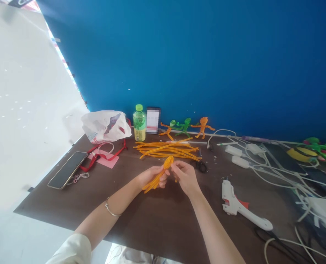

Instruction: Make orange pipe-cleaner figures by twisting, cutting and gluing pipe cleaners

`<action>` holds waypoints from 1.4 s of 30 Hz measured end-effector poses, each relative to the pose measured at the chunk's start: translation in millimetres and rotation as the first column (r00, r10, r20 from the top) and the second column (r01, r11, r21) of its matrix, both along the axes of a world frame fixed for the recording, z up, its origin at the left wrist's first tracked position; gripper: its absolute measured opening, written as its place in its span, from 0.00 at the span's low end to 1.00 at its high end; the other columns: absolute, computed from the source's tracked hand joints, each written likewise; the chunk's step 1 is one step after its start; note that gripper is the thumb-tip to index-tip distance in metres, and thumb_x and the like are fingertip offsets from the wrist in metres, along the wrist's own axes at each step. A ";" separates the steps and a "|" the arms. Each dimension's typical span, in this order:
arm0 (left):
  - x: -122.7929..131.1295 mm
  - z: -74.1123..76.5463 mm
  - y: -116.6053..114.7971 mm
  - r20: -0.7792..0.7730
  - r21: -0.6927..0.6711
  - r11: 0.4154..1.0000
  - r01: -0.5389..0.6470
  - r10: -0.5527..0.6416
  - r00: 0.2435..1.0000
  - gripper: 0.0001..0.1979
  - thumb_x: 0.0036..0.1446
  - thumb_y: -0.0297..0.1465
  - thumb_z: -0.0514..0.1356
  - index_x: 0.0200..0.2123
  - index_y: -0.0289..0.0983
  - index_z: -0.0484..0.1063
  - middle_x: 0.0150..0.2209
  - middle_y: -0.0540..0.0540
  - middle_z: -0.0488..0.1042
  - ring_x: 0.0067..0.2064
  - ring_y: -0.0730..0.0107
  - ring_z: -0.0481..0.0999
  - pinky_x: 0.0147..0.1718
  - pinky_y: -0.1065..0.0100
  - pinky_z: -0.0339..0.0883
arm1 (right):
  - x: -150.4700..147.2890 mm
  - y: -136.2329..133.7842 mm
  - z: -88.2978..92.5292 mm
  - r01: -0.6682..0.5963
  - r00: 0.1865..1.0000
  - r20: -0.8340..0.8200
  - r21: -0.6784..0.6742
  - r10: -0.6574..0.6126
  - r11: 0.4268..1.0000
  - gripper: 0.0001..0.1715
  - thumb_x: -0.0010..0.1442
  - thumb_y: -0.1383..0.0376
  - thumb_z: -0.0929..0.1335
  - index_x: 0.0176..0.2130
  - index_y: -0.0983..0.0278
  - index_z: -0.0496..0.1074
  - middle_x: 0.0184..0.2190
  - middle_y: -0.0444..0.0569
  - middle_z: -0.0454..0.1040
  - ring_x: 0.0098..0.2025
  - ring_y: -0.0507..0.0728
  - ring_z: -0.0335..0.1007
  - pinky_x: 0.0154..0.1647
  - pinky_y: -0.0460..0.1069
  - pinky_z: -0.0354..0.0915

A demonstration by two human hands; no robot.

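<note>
A bundle of orange pipe cleaners (154, 182) is gripped in my left hand (154, 176), its loose ends hanging down to the left. The bundle's top is wound into a rounded knot, which sticks up between my hands. My right hand (185, 176) pinches at the right side of this knot, thumb and forefinger together on an orange strand. Just beyond my hands lies a loose pile of straight orange pipe cleaners (165, 149). Small orange and green pipe-cleaner figures (203, 128) lean against the blue wall behind it.
A white glue gun (231, 200) lies to the right, near tangled white cables and chargers (240, 161). At the back stand a green-capped bottle (139, 124) and an upright phone (153, 121). On the left are a plastic bag (105, 124), a red lanyard and another phone (68, 170).
</note>
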State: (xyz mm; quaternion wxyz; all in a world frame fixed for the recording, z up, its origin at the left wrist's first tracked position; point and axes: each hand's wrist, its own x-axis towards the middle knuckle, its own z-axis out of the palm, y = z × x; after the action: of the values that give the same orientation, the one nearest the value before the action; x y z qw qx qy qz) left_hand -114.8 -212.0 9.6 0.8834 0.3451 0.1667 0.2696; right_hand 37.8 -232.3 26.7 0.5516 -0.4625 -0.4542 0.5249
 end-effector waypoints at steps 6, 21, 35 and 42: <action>9.0 1.0 -1.9 -0.198 0.414 0.856 -0.311 0.418 0.886 0.22 0.47 0.40 0.62 0.42 0.33 0.65 0.29 0.47 0.71 0.22 0.76 0.69 0.24 0.70 0.63 | -3.4 -2.5 6.7 0.077 0.987 0.141 0.023 -0.080 0.997 0.14 0.46 0.56 0.70 0.26 0.65 0.70 0.21 0.45 0.70 0.22 0.51 0.64 0.22 0.46 0.61; 12.8 3.5 -3.0 -0.178 0.388 0.818 -0.425 0.519 0.836 0.18 0.50 0.44 0.57 0.31 0.34 0.64 0.16 0.59 0.51 0.15 0.85 0.49 0.14 0.77 0.43 | -6.7 -3.0 8.9 0.031 0.962 0.262 0.164 -0.074 0.986 0.10 0.48 0.59 0.70 0.27 0.64 0.71 0.27 0.47 0.73 0.30 0.54 0.69 0.34 0.49 0.65; 11.7 11.9 -20.2 -0.186 0.897 0.367 -0.248 0.820 0.542 0.15 0.56 0.37 0.51 0.40 0.33 0.69 0.32 0.45 0.74 0.29 0.74 0.70 0.29 0.74 0.63 | -11.9 -7.0 11.4 0.011 0.985 -0.172 -0.046 -0.019 0.999 0.13 0.47 0.56 0.70 0.26 0.63 0.72 0.23 0.43 0.68 0.20 0.46 0.54 0.18 0.43 0.50; 9.2 15.3 -18.9 -0.161 0.927 0.317 -0.203 0.822 0.546 0.15 0.57 0.36 0.51 0.41 0.34 0.70 0.35 0.44 0.74 0.33 0.71 0.72 0.33 0.73 0.63 | -13.5 -7.3 11.4 -0.045 0.950 -0.311 -0.055 0.026 0.997 0.13 0.48 0.57 0.70 0.23 0.64 0.71 0.22 0.42 0.64 0.21 0.46 0.52 0.20 0.44 0.49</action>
State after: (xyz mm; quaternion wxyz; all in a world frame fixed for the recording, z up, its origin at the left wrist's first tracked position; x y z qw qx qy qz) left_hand -105.7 -230.9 24.9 0.3448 0.7037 0.4057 0.4704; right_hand 24.3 -239.5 38.1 0.5921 -0.3827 -0.3540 0.6145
